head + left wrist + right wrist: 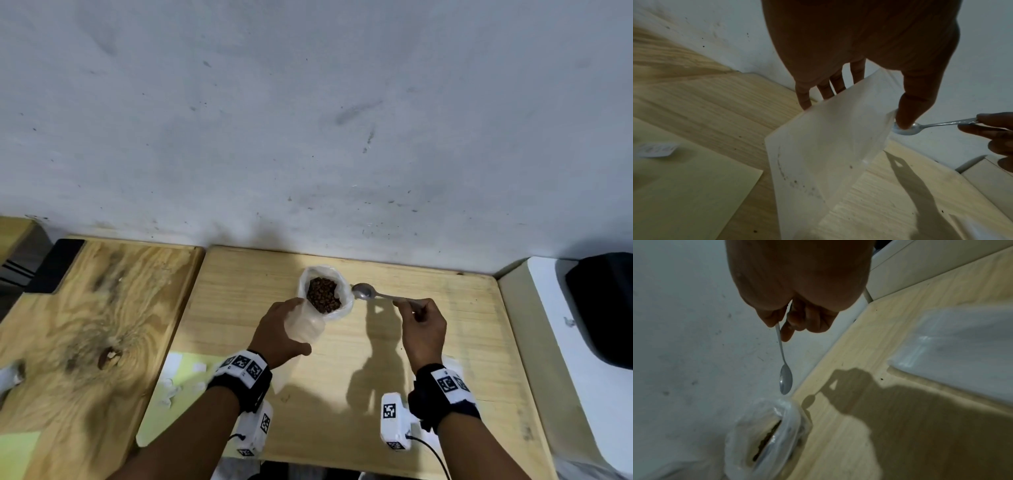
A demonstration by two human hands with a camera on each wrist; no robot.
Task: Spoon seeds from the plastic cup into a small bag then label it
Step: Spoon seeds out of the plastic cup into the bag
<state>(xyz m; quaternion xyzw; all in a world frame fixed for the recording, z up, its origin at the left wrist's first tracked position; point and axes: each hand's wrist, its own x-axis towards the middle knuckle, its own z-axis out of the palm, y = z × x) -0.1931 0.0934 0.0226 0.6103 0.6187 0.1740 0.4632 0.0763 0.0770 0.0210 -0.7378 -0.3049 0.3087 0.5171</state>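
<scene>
A clear plastic cup [323,294] of brown seeds stands near the back of the light wooden table [428,342]. Just in front of it my left hand [291,318] holds up a small translucent bag [824,154] by its top, with the thumb on one side and the fingers on the other. My right hand [416,313] pinches the handle of a metal spoon [363,292]. The spoon's bowl looks empty and hovers right of the cup's rim, close to the bag's top edge. The right wrist view shows the cup [766,434] below the spoon [786,381].
A pale yellow sheet [181,373] with small white labels lies at the table's front left. A darker wooden board [85,325] adjoins on the left. The stained white wall rises right behind the cup. A white surface with a black object [603,308] is at the right. Clear plastic [962,345] lies near my right wrist.
</scene>
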